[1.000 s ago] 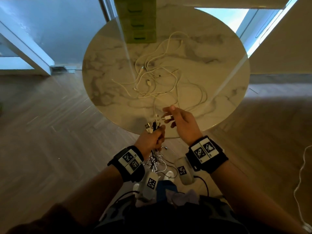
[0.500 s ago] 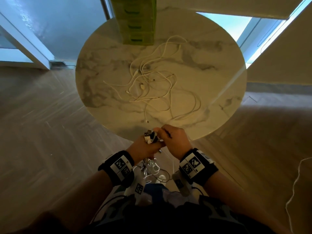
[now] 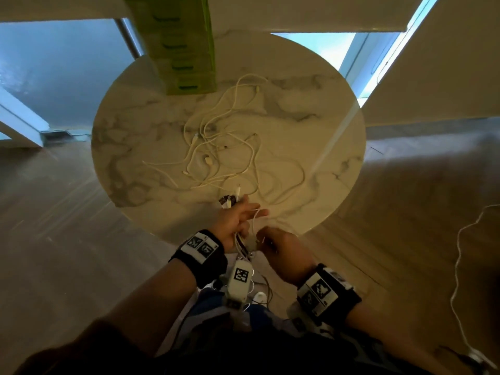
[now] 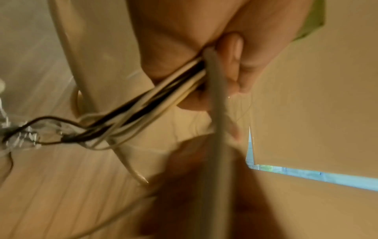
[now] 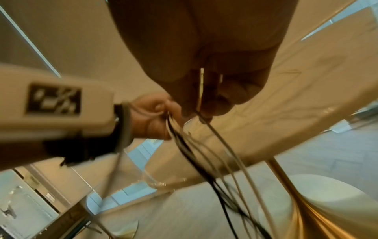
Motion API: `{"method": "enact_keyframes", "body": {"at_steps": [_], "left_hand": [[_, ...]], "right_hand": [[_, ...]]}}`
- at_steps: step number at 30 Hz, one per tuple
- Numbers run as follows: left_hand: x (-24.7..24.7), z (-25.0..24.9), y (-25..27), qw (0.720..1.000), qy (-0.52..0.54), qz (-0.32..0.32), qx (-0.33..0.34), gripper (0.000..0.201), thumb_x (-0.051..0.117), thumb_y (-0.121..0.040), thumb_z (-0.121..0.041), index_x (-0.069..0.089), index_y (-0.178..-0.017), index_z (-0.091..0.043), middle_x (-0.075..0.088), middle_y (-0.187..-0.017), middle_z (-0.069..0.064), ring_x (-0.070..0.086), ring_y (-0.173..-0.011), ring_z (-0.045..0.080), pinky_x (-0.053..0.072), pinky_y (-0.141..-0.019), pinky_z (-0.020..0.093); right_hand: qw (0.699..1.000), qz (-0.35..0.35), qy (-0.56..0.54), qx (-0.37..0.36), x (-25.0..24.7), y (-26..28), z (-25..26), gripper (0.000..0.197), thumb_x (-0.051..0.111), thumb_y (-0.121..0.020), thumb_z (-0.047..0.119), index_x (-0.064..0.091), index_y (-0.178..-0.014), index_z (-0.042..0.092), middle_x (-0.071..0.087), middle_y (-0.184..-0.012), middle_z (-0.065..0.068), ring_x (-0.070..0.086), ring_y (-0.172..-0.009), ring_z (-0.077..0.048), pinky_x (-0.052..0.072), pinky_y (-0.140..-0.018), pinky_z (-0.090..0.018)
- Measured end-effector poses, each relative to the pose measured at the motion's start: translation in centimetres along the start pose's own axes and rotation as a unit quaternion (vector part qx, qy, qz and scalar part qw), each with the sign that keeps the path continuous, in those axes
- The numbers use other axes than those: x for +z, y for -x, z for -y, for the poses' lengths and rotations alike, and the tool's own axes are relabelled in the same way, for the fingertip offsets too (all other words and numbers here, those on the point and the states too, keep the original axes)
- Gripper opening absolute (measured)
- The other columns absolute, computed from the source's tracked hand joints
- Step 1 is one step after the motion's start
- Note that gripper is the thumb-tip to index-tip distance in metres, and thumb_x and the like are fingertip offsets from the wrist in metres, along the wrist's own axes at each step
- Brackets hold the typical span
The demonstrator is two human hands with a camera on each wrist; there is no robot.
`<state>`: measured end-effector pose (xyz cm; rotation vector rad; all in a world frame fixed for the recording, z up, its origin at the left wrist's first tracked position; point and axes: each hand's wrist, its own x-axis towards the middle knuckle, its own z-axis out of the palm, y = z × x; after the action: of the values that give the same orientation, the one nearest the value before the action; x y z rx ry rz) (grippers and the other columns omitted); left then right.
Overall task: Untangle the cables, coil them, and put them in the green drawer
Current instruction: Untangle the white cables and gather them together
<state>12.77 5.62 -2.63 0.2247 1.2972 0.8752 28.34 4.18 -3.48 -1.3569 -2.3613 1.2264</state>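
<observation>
A loose tangle of white cables [image 3: 216,152] lies in the middle of the round marble table [image 3: 311,104]. The green drawer unit [image 3: 184,50] stands at the table's far edge, its drawers closed. Over the near edge my left hand [image 3: 243,215] grips a bundle of white and black cables [image 4: 155,98], its plugs [image 3: 228,203] sticking out past the knuckles. The bundle hangs down below the hand. Just nearer to me, my right hand [image 3: 266,239] pinches one thin white cable [image 5: 201,84] that runs up to the left hand.
A long white cable [image 3: 460,266] trails over the wooden floor at the right. The table's gold stem [image 5: 286,186] and pale base show under the top. Walls and glass panels stand behind the table.
My right hand brought a plug to the left hand's bundle, then drew back toward my body along a white cable. The left hand moved forward over the table's near edge.
</observation>
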Motion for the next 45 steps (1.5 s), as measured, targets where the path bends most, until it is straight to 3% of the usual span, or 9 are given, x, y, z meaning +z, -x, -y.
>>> {"method": "enact_keyframes", "body": {"at_steps": [5,10,14,18,23,28,35,38,45], "left_hand": [[0.3,0.3,0.3,0.994,-0.063,0.054,0.070,0.023,0.039,-0.099,-0.016,0.062,-0.095,-0.013,0.043,-0.059,-0.006,0.024,-0.036,0.002,0.026,-0.039,0.015],[-0.4,2.8,2.0,0.959,-0.250,0.104,0.085,0.025,0.046,-0.097,-0.017,0.061,-0.077,-0.013,0.047,-0.047,-0.009,0.035,-0.038,0.005,0.030,-0.039,0.018],[-1.5,3.3,1.7,0.927,-0.346,0.133,0.049,0.023,0.048,-0.097,-0.022,0.065,-0.090,-0.008,0.065,-0.057,-0.007,0.036,-0.040,0.007,0.030,-0.038,0.017],[-2.9,1.0,-0.3,0.998,-0.048,0.051,0.012,0.024,0.044,-0.098,-0.023,0.060,-0.107,-0.008,0.071,-0.104,0.005,0.021,-0.033,0.003,0.027,-0.035,0.012],[-3.3,-2.3,-0.7,0.989,0.137,0.061,-0.001,0.023,0.040,-0.098,-0.028,0.055,-0.097,-0.010,0.073,-0.095,0.000,0.023,-0.027,0.003,0.029,-0.032,0.009],[-3.0,-1.5,-0.1,0.992,0.097,0.026,0.070,0.028,0.036,-0.101,-0.033,0.060,-0.099,-0.019,0.067,-0.088,-0.006,0.024,-0.033,0.001,0.029,-0.037,0.012],[-2.7,1.3,3.0,0.959,-0.202,0.094,0.176,0.021,0.046,-0.097,-0.027,0.065,-0.096,-0.019,0.054,-0.059,-0.004,0.031,-0.043,0.006,0.027,-0.042,0.020],[-1.9,2.8,5.0,0.918,-0.327,0.128,0.182,0.021,0.049,-0.097,-0.023,0.064,-0.094,-0.009,0.059,-0.057,-0.010,0.045,-0.044,0.003,0.037,-0.047,0.018],[-2.9,5.7,6.7,0.941,-0.288,-0.005,0.177,0.026,0.052,-0.095,-0.029,0.064,-0.077,-0.015,0.052,-0.055,-0.007,0.044,-0.044,0.003,0.040,-0.051,0.023]], "right_hand": [[0.987,0.011,-0.121,0.101,0.1,0.2,-1.2,0.022,0.043,-0.096,0.012,0.057,-0.112,0.015,0.062,-0.095,0.005,0.057,-0.088,-0.011,0.042,-0.073,-0.017],[0.783,-0.091,-0.568,0.237,-3.4,-3.6,1.5,0.045,0.034,-0.098,0.044,0.055,-0.115,0.007,0.070,-0.094,-0.008,0.066,-0.088,-0.020,0.050,-0.079,-0.032],[0.842,-0.055,-0.509,0.170,-4.5,-4.5,4.2,0.022,0.050,-0.096,0.021,0.061,-0.103,0.004,0.069,-0.075,-0.004,0.063,-0.070,-0.015,0.052,-0.067,-0.023],[0.869,-0.071,-0.471,0.133,-4.2,-3.0,3.6,0.021,0.048,-0.094,0.002,0.059,-0.112,0.002,0.064,-0.065,-0.004,0.059,-0.057,-0.008,0.050,-0.060,-0.018],[0.930,0.010,-0.347,0.119,-0.9,0.9,0.9,0.024,0.045,-0.093,-0.005,0.059,-0.105,0.010,0.067,-0.078,-0.002,0.063,-0.065,-0.002,0.049,-0.065,-0.016],[0.962,0.026,-0.238,0.131,1.9,3.7,-2.9,0.022,0.052,-0.091,-0.002,0.065,-0.084,0.013,0.067,-0.083,-0.001,0.063,-0.077,-0.005,0.049,-0.079,-0.025],[0.962,-0.042,-0.216,0.159,-0.3,2.7,-1.4,0.026,0.044,-0.097,0.026,0.059,-0.117,0.019,0.065,-0.111,0.005,0.059,-0.104,-0.008,0.046,-0.094,-0.028],[0.914,-0.034,-0.379,0.144,-2.2,1.1,2.2,0.030,0.042,-0.098,0.028,0.060,-0.114,0.011,0.068,-0.100,-0.007,0.064,-0.086,-0.016,0.050,-0.083,-0.024],[0.972,-0.048,-0.222,0.057,-1.0,2.2,1.2,0.015,0.052,-0.092,0.003,0.066,-0.098,0.005,0.066,-0.081,-0.006,0.061,-0.069,0.006,0.047,-0.073,-0.013]]}}
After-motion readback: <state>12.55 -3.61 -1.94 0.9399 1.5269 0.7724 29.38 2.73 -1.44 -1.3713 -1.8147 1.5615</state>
